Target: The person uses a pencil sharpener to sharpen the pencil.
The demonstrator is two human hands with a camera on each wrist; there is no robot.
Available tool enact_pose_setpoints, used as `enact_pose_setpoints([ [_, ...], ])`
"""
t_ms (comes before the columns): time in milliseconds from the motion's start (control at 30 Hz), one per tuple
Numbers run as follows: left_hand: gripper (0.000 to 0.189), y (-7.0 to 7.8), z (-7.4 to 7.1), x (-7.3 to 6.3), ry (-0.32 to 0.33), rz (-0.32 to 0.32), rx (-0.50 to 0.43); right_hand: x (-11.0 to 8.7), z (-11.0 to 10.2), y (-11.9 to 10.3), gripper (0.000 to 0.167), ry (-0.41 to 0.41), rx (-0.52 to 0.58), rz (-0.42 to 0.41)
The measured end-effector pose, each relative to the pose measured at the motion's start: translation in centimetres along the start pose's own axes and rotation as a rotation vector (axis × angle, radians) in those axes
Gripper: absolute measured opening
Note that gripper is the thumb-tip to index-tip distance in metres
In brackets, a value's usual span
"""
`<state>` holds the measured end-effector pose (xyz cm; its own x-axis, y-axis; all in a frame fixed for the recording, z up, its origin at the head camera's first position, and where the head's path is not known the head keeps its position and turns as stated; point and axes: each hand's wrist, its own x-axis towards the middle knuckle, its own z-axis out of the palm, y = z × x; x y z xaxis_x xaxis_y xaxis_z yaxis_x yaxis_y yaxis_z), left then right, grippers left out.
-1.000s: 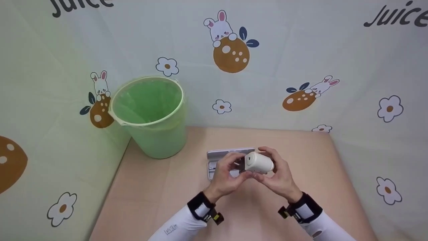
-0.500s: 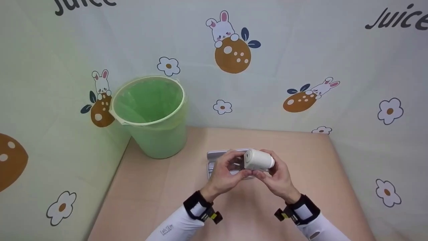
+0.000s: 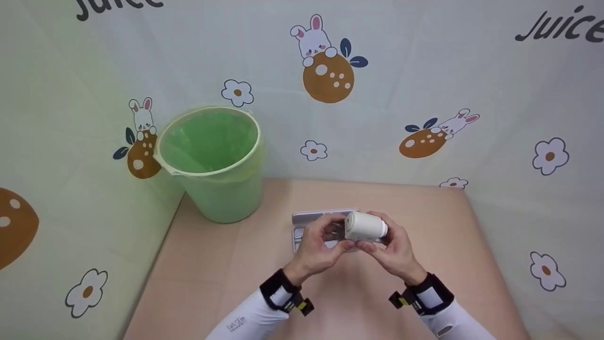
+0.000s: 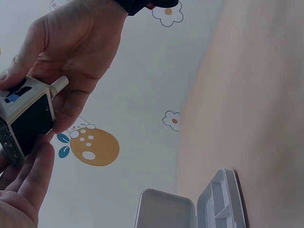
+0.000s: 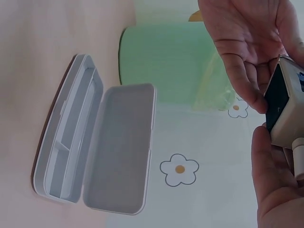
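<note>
Both hands hold a cream pencil sharpener (image 3: 367,226) with a rounded body over the table. My left hand (image 3: 313,248) grips its left end, which has a small round hole, and my right hand (image 3: 397,249) grips the other end. The wrist views show the underside as a dark flat panel (image 4: 33,122). A short pale knob (image 4: 59,85) sticks out by the right hand. The fingers behind the body are partly hidden in the head view. Behind the hands lies an open grey pencil case (image 5: 121,147), its lid raised and its compartments showing.
A green bucket (image 3: 226,196) with a pale rim and a clear liner stands at the table's back left. Patterned cloth walls (image 3: 377,108) close off the back and sides. The peach tabletop (image 3: 217,293) extends around the hands.
The sharpener has turned slightly, from angled toward the camera to lying more sideways, with its right end lifted a little. Both hands keep their grip; the last half second shows hardly any motion.
</note>
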<state>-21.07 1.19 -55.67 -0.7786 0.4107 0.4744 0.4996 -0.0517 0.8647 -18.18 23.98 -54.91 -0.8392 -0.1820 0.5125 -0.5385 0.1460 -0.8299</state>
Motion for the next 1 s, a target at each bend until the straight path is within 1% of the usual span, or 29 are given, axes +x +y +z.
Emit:
enact_pose_setpoints([
  [300,0.045,-0.4,0.1,0.1,-0.003,0.010,-0.008,-0.1,-0.4,0.1,0.059,0.030,-0.036,0.027],
  [433,0.045,-0.4,-0.1,0.3,-0.003,0.030,0.031,-0.1,-0.7,0.1,0.059,0.029,-0.042,0.017],
  [533,0.046,-0.3,-0.2,0.4,-0.015,0.047,0.055,0.0,-0.9,0.2,0.060,0.024,-0.049,0.001],
  [800,0.050,-0.1,-0.8,0.6,-0.067,0.029,0.067,0.1,-1.3,0.3,0.062,-0.003,-0.065,-0.019],
  [1000,0.050,0.0,-1.0,0.5,-0.060,0.017,0.069,0.4,-1.5,0.3,0.061,-0.028,-0.088,-0.019],
])
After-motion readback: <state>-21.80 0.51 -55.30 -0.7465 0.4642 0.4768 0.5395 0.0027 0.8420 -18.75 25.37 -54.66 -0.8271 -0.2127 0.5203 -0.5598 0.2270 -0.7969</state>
